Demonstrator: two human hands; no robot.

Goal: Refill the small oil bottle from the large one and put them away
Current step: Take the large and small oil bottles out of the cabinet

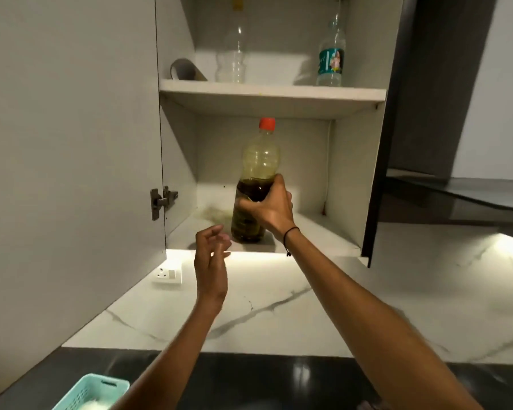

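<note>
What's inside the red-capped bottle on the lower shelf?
The red-capped bottle holds dark brownish oil up to roughly its middle; above that it looks hazy and empty. The right hand covers part of the oil section.

Plastic bottles, matt cabinet, glossy stone

At centre the large oil bottle (256,184) is clear smooth plastic with an orange plastic cap; two clear plastic bottles (233,59) stand on the matt white upper shelf (271,93). The cabinet door (71,143) at left is matt and smooth, with a metal hinge (162,199). The wall (308,306) below looks like polished veined marble, the table (279,380) glossy black, and the basket (94,392) at lower left perforated teal plastic.
</note>
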